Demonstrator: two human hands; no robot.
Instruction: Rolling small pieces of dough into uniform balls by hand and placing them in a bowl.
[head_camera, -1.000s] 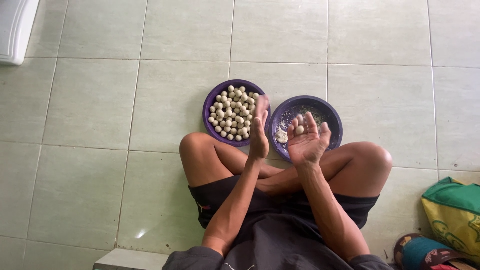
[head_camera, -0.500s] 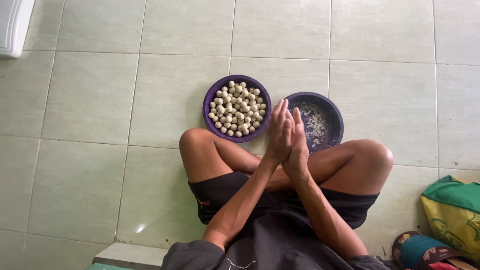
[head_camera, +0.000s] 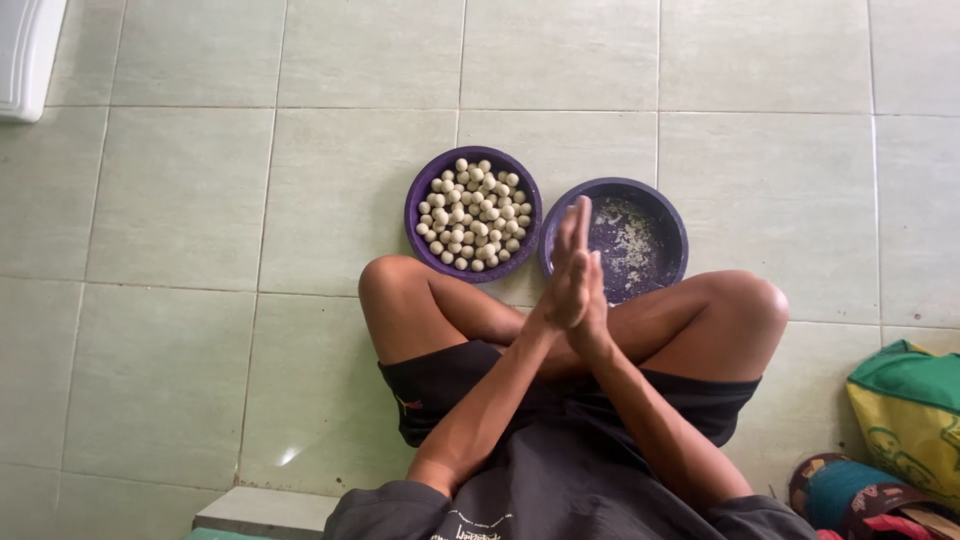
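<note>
1. Far left, a white plastic thing (head_camera: 25, 55) pokes in at the top corner of the pale green tiled floor (head_camera: 180, 250).
2. Next comes a round purple plastic bowl (head_camera: 415, 205) packed with small pale dough balls (head_camera: 470, 215), sitting on the floor just past the person's crossed legs.
3. Left hand (head_camera: 565, 275) and right hand (head_camera: 592, 300) are pressed flat together, palm to palm, fingers pointing up. Can't tell what's squeezed between them, if anything.
4. Right behind the hands, a second round purple bowl (head_camera: 672, 225), touching the first, holds only pale crumbs.
5. Far right, a green and yellow bag (head_camera: 905, 420).
</note>
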